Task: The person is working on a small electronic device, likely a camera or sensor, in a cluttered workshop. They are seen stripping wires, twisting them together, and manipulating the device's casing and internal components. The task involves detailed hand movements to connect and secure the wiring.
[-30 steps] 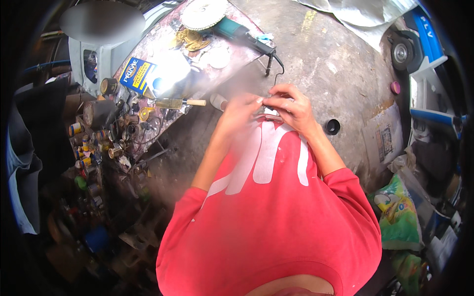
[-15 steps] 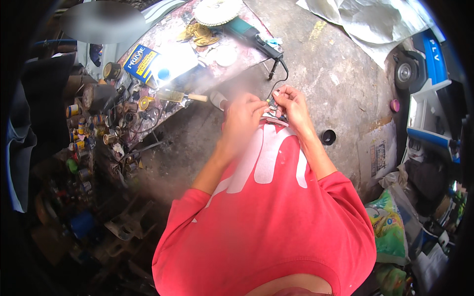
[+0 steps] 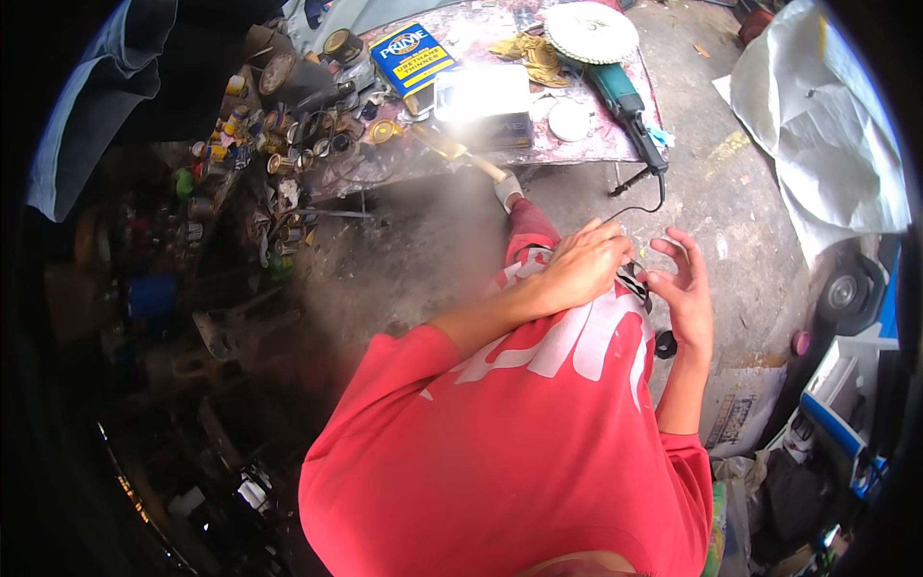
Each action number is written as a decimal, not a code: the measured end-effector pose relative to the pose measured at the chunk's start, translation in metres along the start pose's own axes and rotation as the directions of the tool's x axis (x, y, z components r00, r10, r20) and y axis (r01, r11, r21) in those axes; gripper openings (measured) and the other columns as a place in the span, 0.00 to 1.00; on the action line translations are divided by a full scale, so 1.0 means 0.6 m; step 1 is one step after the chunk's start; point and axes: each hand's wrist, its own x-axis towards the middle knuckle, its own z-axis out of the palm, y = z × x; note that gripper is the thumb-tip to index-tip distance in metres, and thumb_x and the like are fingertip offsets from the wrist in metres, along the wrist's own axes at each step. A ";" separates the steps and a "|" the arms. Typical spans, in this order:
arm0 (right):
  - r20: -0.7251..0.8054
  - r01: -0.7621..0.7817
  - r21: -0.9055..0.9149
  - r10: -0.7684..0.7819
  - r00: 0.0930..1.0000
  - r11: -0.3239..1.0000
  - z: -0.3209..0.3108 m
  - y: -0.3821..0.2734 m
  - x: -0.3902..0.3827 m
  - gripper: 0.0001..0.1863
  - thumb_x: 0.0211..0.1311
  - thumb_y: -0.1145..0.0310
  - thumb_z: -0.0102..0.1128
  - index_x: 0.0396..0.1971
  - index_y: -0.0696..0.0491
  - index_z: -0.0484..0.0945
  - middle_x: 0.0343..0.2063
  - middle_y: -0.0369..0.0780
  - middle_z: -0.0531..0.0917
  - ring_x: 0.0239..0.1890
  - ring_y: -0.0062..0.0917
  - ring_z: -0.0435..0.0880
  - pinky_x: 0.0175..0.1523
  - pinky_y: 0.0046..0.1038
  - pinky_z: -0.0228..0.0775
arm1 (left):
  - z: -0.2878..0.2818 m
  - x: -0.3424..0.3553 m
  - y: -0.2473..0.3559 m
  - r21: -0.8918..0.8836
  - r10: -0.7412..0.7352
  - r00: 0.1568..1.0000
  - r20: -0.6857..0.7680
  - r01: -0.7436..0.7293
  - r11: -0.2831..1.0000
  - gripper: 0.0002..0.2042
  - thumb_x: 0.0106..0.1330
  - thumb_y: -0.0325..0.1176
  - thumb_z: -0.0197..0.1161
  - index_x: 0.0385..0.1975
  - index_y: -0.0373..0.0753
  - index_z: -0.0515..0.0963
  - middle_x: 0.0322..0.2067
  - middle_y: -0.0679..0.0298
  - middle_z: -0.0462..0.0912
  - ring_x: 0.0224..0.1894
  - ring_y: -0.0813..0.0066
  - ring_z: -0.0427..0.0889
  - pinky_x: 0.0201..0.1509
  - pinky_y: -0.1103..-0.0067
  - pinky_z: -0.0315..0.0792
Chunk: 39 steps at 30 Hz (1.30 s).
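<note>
Left hand (image 3: 588, 262): fingers bunched at a small, dark, strap-like piece (image 3: 636, 285) before the red shirt with white lettering (image 3: 519, 462); whether they grip it cannot be told. Right hand (image 3: 685, 279): just beside, fingers parted and curled. The piece lies nearer the wearer than the green-and-black power polisher with round white pad (image 3: 616, 88); its black cord (image 3: 661, 195) runs toward the left hand. Advisable: steady the piece one-handed, manipulate with opposite fingertips, keep cord slack. Left of the polisher, a blue-and-yellow rectangular can (image 3: 411, 60) bears bold, legible lettering.

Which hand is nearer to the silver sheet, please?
Right: the right hand is apart from the silver sheet, to its left; the left hand is farther left and farther off.
</note>
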 end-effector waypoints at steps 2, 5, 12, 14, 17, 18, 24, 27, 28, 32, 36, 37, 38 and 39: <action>-0.040 0.085 -0.339 -0.105 0.994 0.937 0.003 0.026 0.017 0.30 0.53 0.88 0.63 0.57 0.56 0.69 0.52 0.43 0.74 0.36 0.24 0.85 0.40 0.22 0.77 | 0.006 0.002 -0.008 0.013 -0.045 0.999 0.021 0.045 0.999 0.05 0.63 0.24 0.59 0.36 0.36 0.80 0.35 0.56 0.75 0.41 0.54 0.76 0.46 0.64 0.71; 0.011 0.315 -0.591 -0.383 0.924 0.743 0.013 0.045 0.027 0.22 0.52 0.88 0.64 0.47 0.56 0.73 0.47 0.39 0.75 0.33 0.19 0.83 0.36 0.20 0.75 | 0.017 0.016 -0.016 -0.074 -0.116 0.993 0.018 0.117 0.990 0.05 0.65 0.27 0.58 0.38 0.35 0.79 0.36 0.54 0.75 0.43 0.54 0.76 0.47 0.64 0.71; 0.195 0.457 -0.644 -0.446 0.873 0.614 0.031 0.039 0.021 0.19 0.49 0.88 0.61 0.42 0.55 0.77 0.47 0.40 0.76 0.32 0.21 0.80 0.38 0.22 0.72 | 0.021 0.027 -0.072 -0.566 -0.305 0.831 0.464 0.544 0.620 0.12 0.70 0.38 0.59 0.38 0.36 0.82 0.34 0.64 0.80 0.36 0.74 0.76 0.39 0.75 0.69; 0.280 0.524 -0.627 -0.460 0.842 0.577 0.027 0.031 0.020 0.20 0.49 0.88 0.60 0.43 0.55 0.79 0.49 0.40 0.76 0.33 0.22 0.80 0.38 0.23 0.73 | 0.000 0.023 -0.069 -0.621 -0.234 0.758 0.609 0.639 0.453 0.11 0.69 0.39 0.60 0.35 0.37 0.83 0.29 0.72 0.77 0.32 0.83 0.70 0.32 0.81 0.65; 0.393 0.597 -0.647 -0.463 0.795 0.475 0.024 0.015 0.016 0.21 0.47 0.89 0.61 0.43 0.55 0.83 0.48 0.42 0.77 0.35 0.24 0.81 0.37 0.24 0.74 | -0.024 0.007 -0.043 -0.562 -0.139 0.690 0.710 0.675 0.478 0.11 0.68 0.40 0.61 0.33 0.38 0.82 0.29 0.71 0.78 0.30 0.82 0.71 0.31 0.81 0.64; 0.452 0.643 -0.653 -0.474 0.755 0.401 0.024 0.017 0.015 0.21 0.47 0.89 0.61 0.42 0.55 0.84 0.47 0.42 0.78 0.35 0.24 0.81 0.37 0.24 0.74 | -0.031 0.005 -0.041 -0.488 -0.212 0.649 0.731 0.714 0.503 0.11 0.70 0.40 0.58 0.38 0.39 0.83 0.32 0.72 0.81 0.35 0.84 0.73 0.36 0.84 0.65; 0.531 0.733 -0.603 -0.527 0.664 0.316 0.067 0.046 0.031 0.16 0.46 0.85 0.69 0.36 0.51 0.86 0.41 0.40 0.82 0.29 0.23 0.83 0.31 0.23 0.74 | -0.025 -0.023 -0.110 -0.642 -0.205 0.800 0.564 0.581 0.501 0.15 0.69 0.42 0.58 0.41 0.37 0.84 0.31 0.71 0.81 0.33 0.85 0.73 0.34 0.83 0.66; 0.509 0.764 -0.594 -0.618 0.600 0.253 0.099 0.062 0.051 0.12 0.46 0.85 0.68 0.31 0.54 0.84 0.39 0.41 0.84 0.31 0.25 0.84 0.32 0.24 0.76 | -0.047 -0.034 -0.131 -0.684 -0.190 0.858 0.478 0.498 0.533 0.15 0.69 0.40 0.60 0.44 0.34 0.83 0.32 0.70 0.83 0.33 0.84 0.76 0.36 0.83 0.69; 0.541 0.781 -0.600 -0.630 0.557 0.175 0.113 0.058 0.056 0.10 0.48 0.84 0.68 0.30 0.54 0.83 0.38 0.41 0.84 0.31 0.25 0.84 0.32 0.24 0.75 | -0.053 -0.039 -0.139 -0.696 -0.191 0.872 0.450 0.477 0.537 0.15 0.70 0.38 0.61 0.45 0.33 0.83 0.33 0.69 0.84 0.32 0.83 0.77 0.36 0.82 0.71; 0.529 0.763 -0.639 -0.661 0.533 0.104 0.188 0.045 0.059 0.05 0.56 0.81 0.65 0.29 0.56 0.80 0.32 0.41 0.84 0.29 0.25 0.83 0.31 0.23 0.75 | -0.149 -0.064 -0.126 -0.627 -0.246 0.919 0.307 0.390 0.675 0.13 0.64 0.35 0.67 0.47 0.42 0.85 0.39 0.61 0.88 0.37 0.79 0.84 0.44 0.78 0.76; 0.006 0.411 -0.550 -0.489 0.872 0.727 0.253 0.086 0.055 0.03 0.64 0.76 0.62 0.30 0.59 0.79 0.27 0.39 0.82 0.23 0.20 0.79 0.29 0.20 0.70 | -0.184 -0.107 -0.140 -0.516 -0.246 0.966 -0.078 0.172 0.839 0.08 0.57 0.33 0.72 0.35 0.42 0.88 0.31 0.57 0.86 0.31 0.66 0.84 0.39 0.72 0.76; -0.126 0.271 -0.454 -0.362 0.923 0.849 0.282 0.087 0.056 0.05 0.65 0.75 0.62 0.30 0.59 0.78 0.27 0.39 0.82 0.21 0.19 0.78 0.27 0.19 0.67 | -0.196 -0.122 -0.141 -0.450 -0.220 0.960 -0.175 0.121 0.885 0.07 0.56 0.32 0.72 0.33 0.41 0.87 0.29 0.57 0.85 0.30 0.63 0.84 0.37 0.70 0.76; -0.182 0.227 -0.385 -0.314 0.932 0.895 0.307 0.089 0.062 0.05 0.67 0.74 0.61 0.32 0.60 0.78 0.24 0.36 0.80 0.17 0.16 0.73 0.24 0.20 0.64 | -0.212 -0.133 -0.139 -0.480 -0.198 0.947 -0.253 0.055 0.876 0.05 0.55 0.30 0.71 0.28 0.38 0.86 0.25 0.57 0.81 0.29 0.57 0.82 0.35 0.67 0.75; -0.196 0.173 -0.312 -0.242 0.950 0.934 0.319 0.100 0.064 0.05 0.67 0.74 0.61 0.32 0.60 0.78 0.24 0.36 0.79 0.17 0.15 0.72 0.23 0.20 0.63 | -0.222 -0.149 -0.144 -0.438 -0.159 0.948 -0.275 0.024 0.899 0.05 0.56 0.30 0.71 0.29 0.37 0.86 0.26 0.58 0.81 0.29 0.58 0.82 0.35 0.68 0.75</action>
